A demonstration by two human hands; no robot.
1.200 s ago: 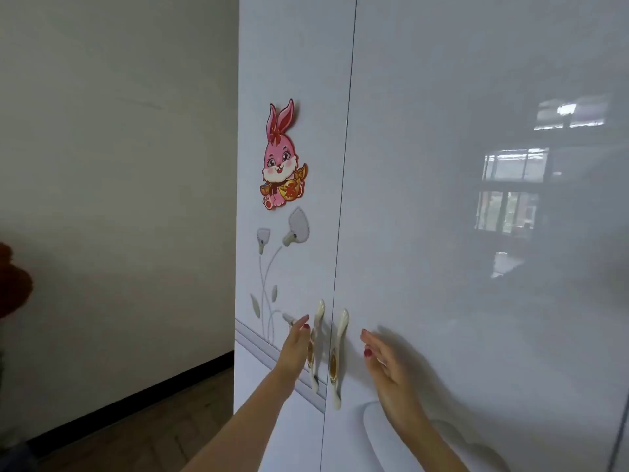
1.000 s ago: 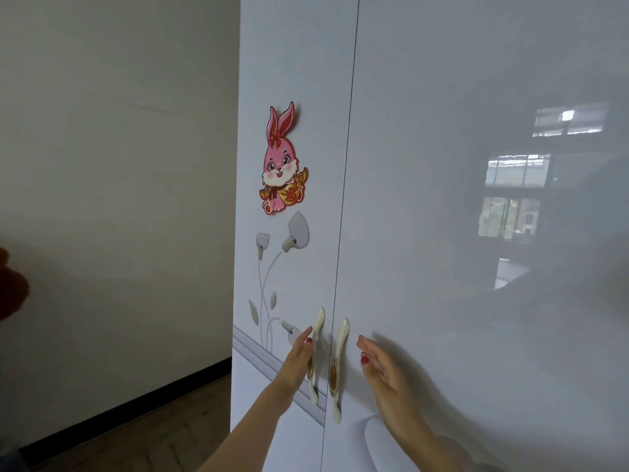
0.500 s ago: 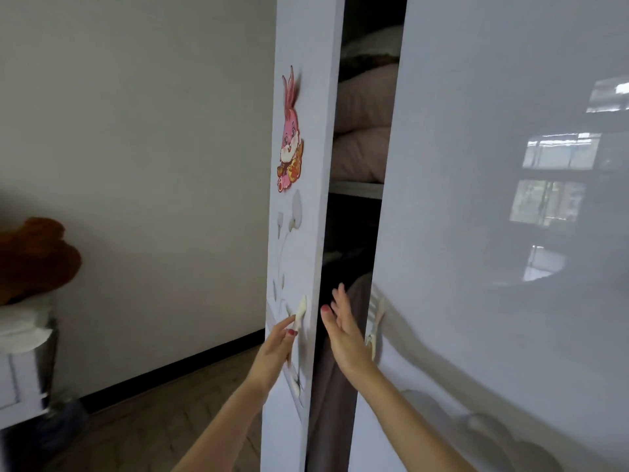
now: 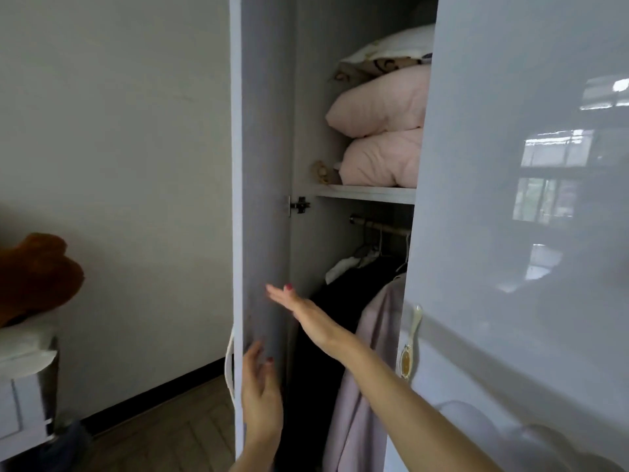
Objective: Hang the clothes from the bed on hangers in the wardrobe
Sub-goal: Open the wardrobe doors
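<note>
Hands flat, gripping nothing: my left hand (image 4: 262,400) and right hand (image 4: 299,310) against white wardrobe door (image 4: 263,165); no readable writing.

Both bare arms reach forward from the lower edge. The left hand (image 4: 262,400) is low, palm flat, fingers straight and upward — nails painted red. The right hand (image 4: 299,310) stretches higher and further, fingers extended leftward, palm open — gripping nothing.
</note>
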